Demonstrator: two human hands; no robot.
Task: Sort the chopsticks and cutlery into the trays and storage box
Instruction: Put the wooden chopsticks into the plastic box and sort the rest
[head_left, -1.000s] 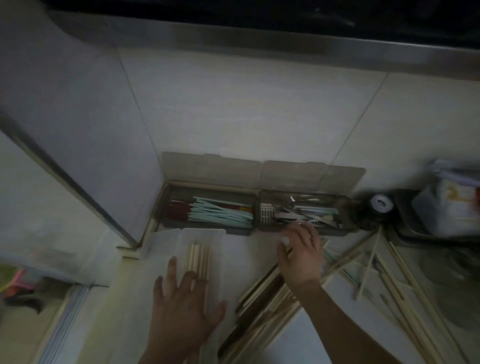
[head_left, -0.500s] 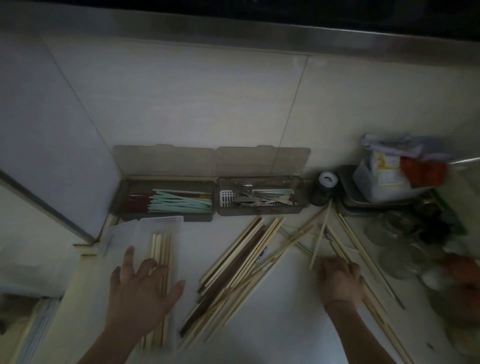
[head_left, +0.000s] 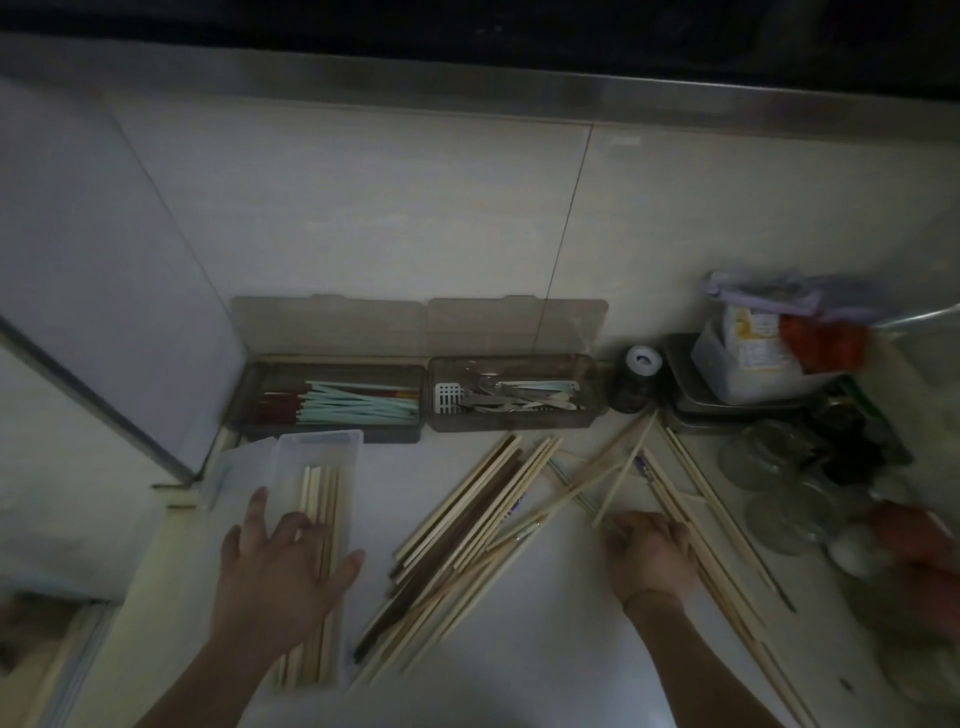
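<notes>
Chopsticks (head_left: 675, 499) lie under clenching right grip (head_left: 652, 553); left grip (head_left: 283, 577) flat, released.

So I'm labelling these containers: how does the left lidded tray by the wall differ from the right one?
The left tray holds pale green and dark red chopsticks lying lengthwise; the right tray holds metal cutlery and a white slotted piece at its left end. The left tray's load looks orderly, the right tray's jumbled. Both are smoky translucent, with lids open against the wall.
</notes>
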